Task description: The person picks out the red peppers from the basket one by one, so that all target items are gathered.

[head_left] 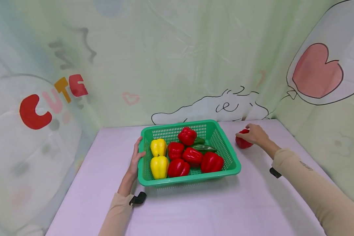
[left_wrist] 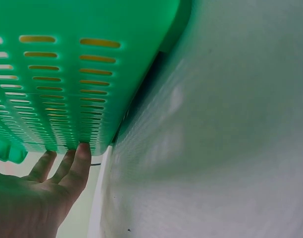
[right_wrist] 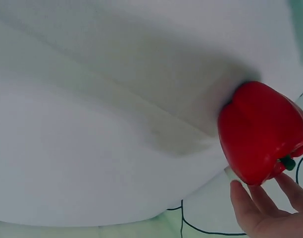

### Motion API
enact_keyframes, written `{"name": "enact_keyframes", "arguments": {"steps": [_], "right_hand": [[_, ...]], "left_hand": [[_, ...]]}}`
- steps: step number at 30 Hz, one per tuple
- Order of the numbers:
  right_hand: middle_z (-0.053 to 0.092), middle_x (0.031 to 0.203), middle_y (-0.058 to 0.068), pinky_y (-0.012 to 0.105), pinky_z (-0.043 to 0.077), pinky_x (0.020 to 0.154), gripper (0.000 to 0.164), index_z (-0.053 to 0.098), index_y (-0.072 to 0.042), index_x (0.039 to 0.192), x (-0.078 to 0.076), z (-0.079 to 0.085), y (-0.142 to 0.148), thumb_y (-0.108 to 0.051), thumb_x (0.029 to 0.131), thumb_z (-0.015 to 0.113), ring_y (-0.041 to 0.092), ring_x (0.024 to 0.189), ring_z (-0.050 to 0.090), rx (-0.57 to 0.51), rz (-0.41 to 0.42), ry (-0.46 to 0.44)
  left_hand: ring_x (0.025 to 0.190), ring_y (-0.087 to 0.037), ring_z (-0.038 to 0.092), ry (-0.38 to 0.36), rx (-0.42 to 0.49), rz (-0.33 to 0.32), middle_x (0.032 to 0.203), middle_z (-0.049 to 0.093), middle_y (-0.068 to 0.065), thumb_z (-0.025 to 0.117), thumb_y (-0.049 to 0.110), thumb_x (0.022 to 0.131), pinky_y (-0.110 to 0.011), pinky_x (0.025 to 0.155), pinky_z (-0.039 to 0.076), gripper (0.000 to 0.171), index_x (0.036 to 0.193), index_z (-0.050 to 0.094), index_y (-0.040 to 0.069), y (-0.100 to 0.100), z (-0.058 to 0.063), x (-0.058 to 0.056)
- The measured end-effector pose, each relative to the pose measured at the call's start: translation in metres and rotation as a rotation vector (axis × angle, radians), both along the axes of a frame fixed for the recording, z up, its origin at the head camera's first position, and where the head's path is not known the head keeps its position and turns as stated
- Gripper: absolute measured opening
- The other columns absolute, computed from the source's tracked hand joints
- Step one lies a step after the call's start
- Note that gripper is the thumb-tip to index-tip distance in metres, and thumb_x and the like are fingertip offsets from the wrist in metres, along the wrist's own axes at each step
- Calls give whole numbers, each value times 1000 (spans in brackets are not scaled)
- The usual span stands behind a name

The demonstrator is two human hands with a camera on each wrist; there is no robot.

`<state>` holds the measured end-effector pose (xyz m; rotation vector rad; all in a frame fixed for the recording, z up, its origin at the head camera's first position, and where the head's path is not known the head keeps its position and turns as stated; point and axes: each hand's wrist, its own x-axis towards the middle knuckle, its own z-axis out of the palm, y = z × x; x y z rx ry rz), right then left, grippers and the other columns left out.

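Note:
A green plastic basket (head_left: pixel 191 179) sits on the table, holding two yellow bell peppers (head_left: pixel 159 166), several red bell peppers (head_left: pixel 212 162) and dark green cucumber-like vegetables (head_left: pixel 205 148). My left hand (head_left: pixel 134 159) grips the basket's left side, thumb at the rim; the left wrist view shows its fingertips (left_wrist: pixel 82 151) against the slotted outer wall. Right of the basket, my right hand (head_left: pixel 256 134) holds another red bell pepper (right_wrist: pixel 263 131) by its top, fingers around the stem end. That pepper's green stem (right_wrist: pixel 287 162) shows in the right wrist view.
A pale lilac cloth covers the table (head_left: pixel 194 209). Behind and at both sides hangs a printed curtain (head_left: pixel 171 65) with drawings, close to the table's back edge. Dark wrist cameras (head_left: pixel 138 198) sit on both forearms.

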<state>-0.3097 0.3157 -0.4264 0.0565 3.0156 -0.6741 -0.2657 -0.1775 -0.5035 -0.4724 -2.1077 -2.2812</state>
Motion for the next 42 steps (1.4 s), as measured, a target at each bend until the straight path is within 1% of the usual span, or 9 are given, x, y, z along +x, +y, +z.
{"name": "enact_keyframes", "arguments": {"steps": [4,8,14,18,22,26,30,36,42], "right_hand": [[49,121,36,56,51,82,72,42,17,132,1,7,-7,-38,91,61,49,108,48,15,14,42],[50,124,37,59,49,84,67,46,16,131,7,20,-24,-37,92,60,50,112,47,6,72,99],[48,133,34,63,42,93,61,48,12,134,15,45,-67,-36,96,55,50,121,45,-93,172,126],[50,135,31,59,42,98,60,49,8,136,13,60,-102,-37,97,55,46,123,47,-225,196,21],[48,138,27,54,44,99,62,46,5,139,9,71,-134,-40,98,53,42,125,46,-381,199,-170],[41,144,28,50,44,101,69,34,7,147,3,74,-155,-40,99,52,42,131,43,-544,176,-330],[36,146,30,50,44,101,74,26,8,150,-4,69,-168,-39,99,52,45,132,41,-636,88,-390],[32,147,32,56,44,98,76,21,7,150,-16,53,-178,-40,99,52,49,133,38,-682,-25,-468],[36,142,33,55,46,96,77,18,5,149,-22,43,-183,-42,98,51,51,128,42,-688,-58,-515]], "left_hand": [[144,-35,19,0,1,7,163,9,-10,36,19,95,-58,113,18,68,157,8,19,-1,-1,0],[144,-35,18,0,1,1,163,8,-10,36,19,96,-58,113,18,68,157,8,20,-4,-1,1],[142,-36,22,-2,-6,9,163,9,-10,35,20,96,-59,111,21,67,157,8,22,-9,0,1],[143,-35,21,-6,-13,9,163,9,-10,33,20,96,-59,111,22,67,157,7,23,-11,0,1],[145,-33,17,-7,-22,9,164,7,-8,33,20,96,-58,113,18,67,158,6,24,-11,-1,2],[146,-33,16,-7,-14,4,164,7,-8,34,19,96,-58,113,17,68,158,7,23,-8,-1,1],[145,-33,18,-9,-8,-1,163,8,-9,35,19,95,-58,112,19,68,157,7,23,-5,-1,-1],[145,-34,18,-8,-10,-3,163,8,-10,34,20,96,-58,112,19,68,158,7,23,-3,0,-1],[145,-34,19,-14,-29,-1,163,9,-9,34,22,96,-58,113,19,67,158,7,24,0,-1,-2]]}}
